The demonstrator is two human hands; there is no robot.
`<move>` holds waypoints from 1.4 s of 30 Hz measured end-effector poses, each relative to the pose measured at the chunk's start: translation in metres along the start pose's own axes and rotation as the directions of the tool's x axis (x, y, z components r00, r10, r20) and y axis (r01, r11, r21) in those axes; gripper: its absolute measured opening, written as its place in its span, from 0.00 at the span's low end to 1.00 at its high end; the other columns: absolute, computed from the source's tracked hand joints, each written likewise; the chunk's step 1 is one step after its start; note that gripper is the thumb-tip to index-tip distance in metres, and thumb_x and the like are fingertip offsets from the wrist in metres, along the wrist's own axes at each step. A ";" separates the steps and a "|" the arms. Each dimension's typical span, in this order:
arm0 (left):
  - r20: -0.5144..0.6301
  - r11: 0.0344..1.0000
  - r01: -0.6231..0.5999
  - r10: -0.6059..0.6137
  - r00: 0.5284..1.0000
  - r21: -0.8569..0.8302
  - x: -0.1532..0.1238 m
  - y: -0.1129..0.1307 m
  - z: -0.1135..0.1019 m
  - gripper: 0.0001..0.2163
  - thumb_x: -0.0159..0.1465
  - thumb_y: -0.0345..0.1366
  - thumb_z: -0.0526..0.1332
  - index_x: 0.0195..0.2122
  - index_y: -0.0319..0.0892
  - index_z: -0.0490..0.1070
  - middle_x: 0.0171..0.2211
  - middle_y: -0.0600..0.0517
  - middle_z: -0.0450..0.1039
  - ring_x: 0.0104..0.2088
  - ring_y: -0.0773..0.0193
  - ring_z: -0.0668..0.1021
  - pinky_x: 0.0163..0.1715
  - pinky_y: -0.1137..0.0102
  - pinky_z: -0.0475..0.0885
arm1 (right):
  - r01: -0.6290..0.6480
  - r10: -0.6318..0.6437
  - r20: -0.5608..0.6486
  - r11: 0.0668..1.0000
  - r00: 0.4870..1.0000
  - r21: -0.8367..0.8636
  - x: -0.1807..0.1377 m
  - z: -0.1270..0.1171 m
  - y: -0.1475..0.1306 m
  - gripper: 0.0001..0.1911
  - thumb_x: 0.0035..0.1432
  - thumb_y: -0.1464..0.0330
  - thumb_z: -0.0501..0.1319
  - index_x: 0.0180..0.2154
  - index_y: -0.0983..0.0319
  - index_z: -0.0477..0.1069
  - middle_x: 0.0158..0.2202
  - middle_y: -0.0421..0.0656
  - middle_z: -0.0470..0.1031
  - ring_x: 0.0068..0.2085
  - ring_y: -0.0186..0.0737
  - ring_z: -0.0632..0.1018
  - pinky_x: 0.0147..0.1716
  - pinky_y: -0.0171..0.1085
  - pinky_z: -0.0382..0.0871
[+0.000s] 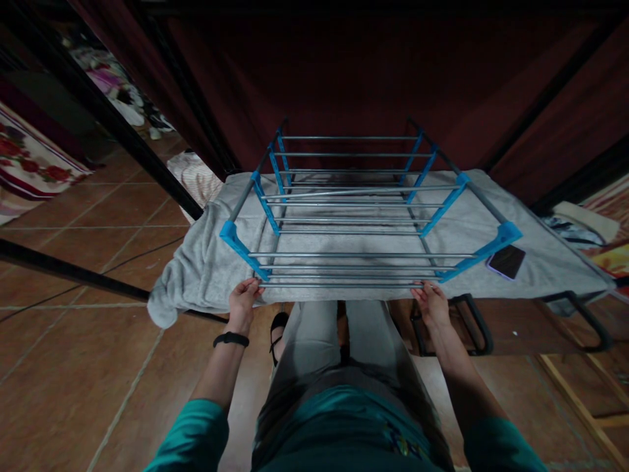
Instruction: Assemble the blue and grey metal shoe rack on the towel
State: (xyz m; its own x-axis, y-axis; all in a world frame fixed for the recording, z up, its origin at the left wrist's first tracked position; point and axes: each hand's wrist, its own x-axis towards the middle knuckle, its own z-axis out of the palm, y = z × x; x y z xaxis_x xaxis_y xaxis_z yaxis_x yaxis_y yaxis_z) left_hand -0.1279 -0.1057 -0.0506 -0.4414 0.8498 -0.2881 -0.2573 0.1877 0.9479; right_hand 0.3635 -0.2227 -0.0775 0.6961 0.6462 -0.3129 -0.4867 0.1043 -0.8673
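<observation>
Both hands, left hand [242, 298] and right hand [430, 299], on rack [354, 255] beside phone [506, 261].

I see a rack [354, 216] built of thin metal rods with a smooth, faintly shiny silver-grey finish, joined by bright blue plastic side pieces that look smooth and matt. Under it lies a grey towel [196, 262], soft cloth with a fuzzy, matt nap, covering the surface. At 3 o'clock from the rack, a phone [506, 261] shows a dark glossy face. The floor [98, 262] at 9 o'clock is reddish-brown tile, smooth with a dull sheen. Behind the rack hangs a dark red cloth curtain [344, 65], matt. My left wrist wears a black matt band [230, 339]. Wooden slats [580, 406] sit at 4 o'clock.
</observation>
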 end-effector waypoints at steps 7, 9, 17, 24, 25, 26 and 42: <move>0.061 0.991 0.093 -0.088 0.994 -0.093 -0.004 0.006 -0.008 0.06 0.55 0.21 0.65 0.31 0.36 0.75 0.30 0.50 0.79 0.33 0.67 0.81 0.36 0.73 0.78 | -0.028 0.028 0.024 1.000 0.999 -0.005 0.000 -0.003 0.003 0.03 0.58 0.72 0.62 0.34 0.58 0.70 0.32 0.38 0.78 0.30 0.30 0.78 0.39 0.35 0.79; 0.057 0.990 0.111 -0.106 0.993 -0.092 -0.002 0.006 -0.008 0.06 0.56 0.21 0.64 0.32 0.36 0.76 0.31 0.50 0.79 0.34 0.67 0.81 0.37 0.73 0.78 | -0.041 0.041 0.022 0.999 0.999 -0.007 -0.001 -0.002 0.003 0.03 0.58 0.73 0.61 0.34 0.58 0.70 0.33 0.38 0.78 0.31 0.30 0.79 0.39 0.36 0.80; 0.014 0.986 0.159 -0.158 0.987 -0.057 0.004 0.007 -0.006 0.06 0.56 0.20 0.64 0.30 0.37 0.75 0.26 0.54 0.77 0.26 0.70 0.79 0.32 0.75 0.78 | -0.026 0.025 0.013 0.999 1.000 0.044 -0.006 0.002 0.003 0.08 0.53 0.72 0.67 0.34 0.57 0.70 0.32 0.36 0.78 0.31 0.31 0.79 0.37 0.35 0.80; 0.031 0.991 0.123 -0.122 0.992 -0.043 -0.002 0.010 -0.004 0.05 0.56 0.22 0.64 0.27 0.37 0.74 0.24 0.54 0.76 0.26 0.69 0.80 0.32 0.76 0.78 | -0.003 0.006 -0.046 0.998 0.999 0.058 -0.003 0.004 0.006 0.15 0.49 0.66 0.71 0.37 0.56 0.69 0.28 0.33 0.75 0.27 0.30 0.77 0.33 0.33 0.79; 0.051 0.993 0.114 -0.112 0.992 -0.031 -0.002 0.010 -0.005 0.04 0.56 0.23 0.65 0.28 0.36 0.74 0.24 0.54 0.76 0.26 0.69 0.80 0.32 0.76 0.78 | -0.003 0.005 -0.042 0.999 0.999 0.052 -0.003 0.003 0.006 0.16 0.49 0.65 0.72 0.37 0.56 0.69 0.28 0.33 0.74 0.27 0.30 0.77 0.33 0.33 0.79; 0.069 0.994 0.107 -0.106 0.992 -0.016 -0.002 0.009 -0.005 0.03 0.56 0.23 0.65 0.28 0.36 0.74 0.24 0.53 0.76 0.27 0.68 0.81 0.31 0.76 0.78 | -0.003 0.005 -0.038 0.999 0.999 0.047 -0.003 0.003 0.006 0.17 0.48 0.65 0.72 0.38 0.56 0.69 0.28 0.33 0.74 0.27 0.30 0.77 0.33 0.33 0.79; 0.087 0.984 0.103 -0.116 0.989 0.149 0.004 0.009 -0.005 0.03 0.59 0.25 0.64 0.29 0.35 0.73 0.22 0.50 0.76 0.24 0.67 0.80 0.26 0.76 0.75 | -0.026 0.027 -0.036 0.999 0.999 0.038 -0.005 0.003 0.002 0.13 0.50 0.66 0.70 0.36 0.56 0.68 0.28 0.34 0.76 0.26 0.30 0.77 0.31 0.33 0.78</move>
State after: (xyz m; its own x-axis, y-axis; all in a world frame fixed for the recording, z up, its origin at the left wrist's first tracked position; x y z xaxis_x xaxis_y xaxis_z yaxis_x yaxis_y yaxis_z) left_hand -0.1361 -0.1037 -0.0441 -0.3320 0.8618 -0.3836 -0.1703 0.3452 0.9229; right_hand 0.3570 -0.2236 -0.0768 0.7014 0.6208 -0.3502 -0.5240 0.1160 -0.8438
